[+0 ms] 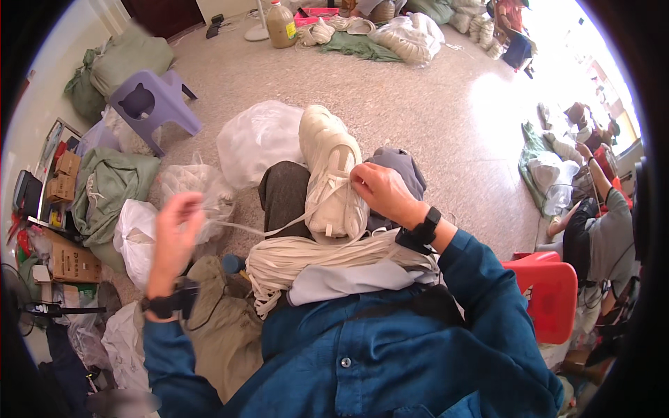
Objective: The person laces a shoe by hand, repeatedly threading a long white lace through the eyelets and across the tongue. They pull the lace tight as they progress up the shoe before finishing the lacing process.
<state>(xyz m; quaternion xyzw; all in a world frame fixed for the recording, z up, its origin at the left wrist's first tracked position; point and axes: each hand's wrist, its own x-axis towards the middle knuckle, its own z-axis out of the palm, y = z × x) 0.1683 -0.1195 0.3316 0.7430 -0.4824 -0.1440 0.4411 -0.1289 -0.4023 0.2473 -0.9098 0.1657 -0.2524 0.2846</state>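
A cream sneaker (324, 139), perhaps several uppers nested together, rests on my lap with its heel end toward me. A pale flat shoelace (240, 228) runs from its opening out to my left hand (174, 233), which is closed on the lace's end, somewhat blurred, well left of the shoe. At the right side of the shoe's opening, my right hand (387, 191) is pinched on the lacing; its fingertips partly hide what they grip. Across my lap, just below the shoe, lies a thick bundle of cream shoelaces (300, 261) beside a light grey cloth (348, 282).
White plastic bags (261, 143) lie beyond my knees. A purple plastic chair (157, 104) and green sacks (132, 59) stand at left, near cardboard boxes (75, 261). A red stool (547, 296) is close on my right. Another person (603, 240) works at far right.
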